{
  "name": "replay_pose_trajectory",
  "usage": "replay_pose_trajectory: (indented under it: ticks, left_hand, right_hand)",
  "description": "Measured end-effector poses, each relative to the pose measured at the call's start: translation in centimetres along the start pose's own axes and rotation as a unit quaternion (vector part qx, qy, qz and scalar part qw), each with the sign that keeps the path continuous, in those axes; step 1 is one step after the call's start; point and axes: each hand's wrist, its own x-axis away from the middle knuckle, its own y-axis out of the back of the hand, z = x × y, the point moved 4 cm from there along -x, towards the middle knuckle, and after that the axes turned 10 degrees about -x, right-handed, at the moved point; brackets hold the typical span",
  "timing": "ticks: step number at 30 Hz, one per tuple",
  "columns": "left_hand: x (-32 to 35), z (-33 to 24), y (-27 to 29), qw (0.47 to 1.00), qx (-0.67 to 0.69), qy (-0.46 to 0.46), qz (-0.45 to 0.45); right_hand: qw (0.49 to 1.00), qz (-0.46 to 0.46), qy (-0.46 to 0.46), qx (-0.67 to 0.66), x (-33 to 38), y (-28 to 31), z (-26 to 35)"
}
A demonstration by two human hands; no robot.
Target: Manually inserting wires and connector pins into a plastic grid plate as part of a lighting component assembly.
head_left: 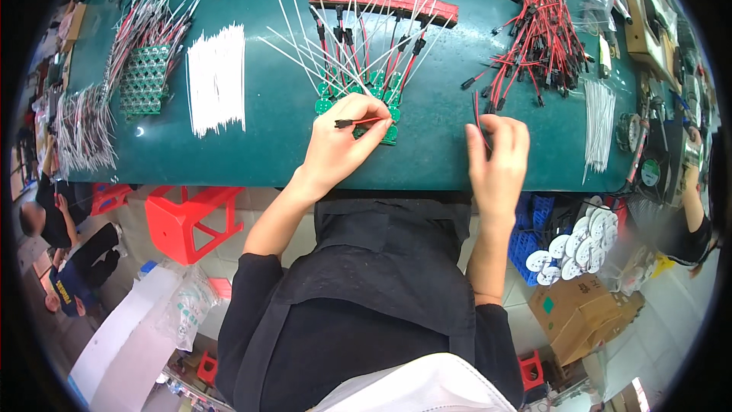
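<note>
My left hand [335,141] is closed in a pinch on a short red and black wire lead [367,120] with a black plug at its end. It rests at the near edge of a panel of small round green circuit boards [389,136], partly hiding it. Several red and black leads and long thin white wires [293,44] stand up from the panel, fanned toward a red foam bar [381,4]. To the right, my right hand [501,156] pinches another red and black lead [478,109] between thumb and fingers, its tips pointing away from me.
A heap of red and black leads [534,46] lies at the right. White wire bundles [217,80] lie left and far right [599,123]. Wired green boards [145,80] sit at the left. Below are a red stool [191,217] and a blue crate [523,252]. Other people stand farther off.
</note>
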Motion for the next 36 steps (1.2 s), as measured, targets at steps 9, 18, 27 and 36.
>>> replay_pose_trajectory:
  ticks: [9, 18, 27, 36]
  left_hand:
    - [0.0, 0.0, -0.4, 0.999, -0.022, -0.029, -0.031]
    - [0.0, 0.2, -0.8, 0.998, -0.022, -0.047, -0.042]
    - [0.1, -0.2, -0.9, 0.991, -0.089, -0.085, -0.061]
    - [0.0, -0.2, -1.0, 0.988, -0.107, -0.092, -0.063]
  right_hand:
    - [0.998, 0.009, -0.054, 0.012, 1.2, 0.3, -2.3]
    - [0.999, 0.0, -0.046, 0.016, 1.1, 0.0, -2.5]
    - [0.999, 0.002, -0.046, 0.022, 1.3, 0.2, -2.4]
    - [0.996, 0.016, -0.087, -0.012, 1.4, 1.4, -1.8]
